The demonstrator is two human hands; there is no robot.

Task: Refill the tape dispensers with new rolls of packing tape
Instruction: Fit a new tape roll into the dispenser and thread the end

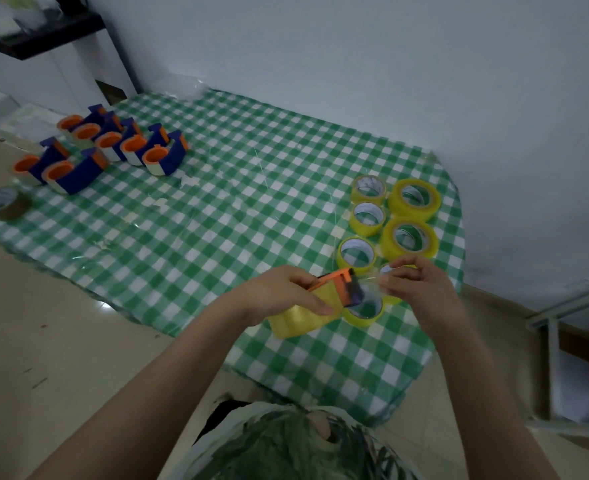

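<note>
Steadying the dispenser (pixel 341 285) over the checked cloth (pixel 217 220), left hand (pixel 279 292) grips its yellow roll (pixel 300 320) so the right hand (pixel 421 289), pinching the tape end (pixel 372 280) (clear, barely visible), can probably thread it.

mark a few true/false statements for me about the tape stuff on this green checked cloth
1. The left hand holds a dispenser loaded with a yellow roll. True.
2. The right hand lies flat on the cloth. False: it pinches the tape end at the dispenser's front.
3. The blue and orange dispensers stand grouped at the cloth's far left. True.
4. The brown tape roll sits among the spare yellow rolls. False: it lies alone at the left edge; they are on the right.
</note>
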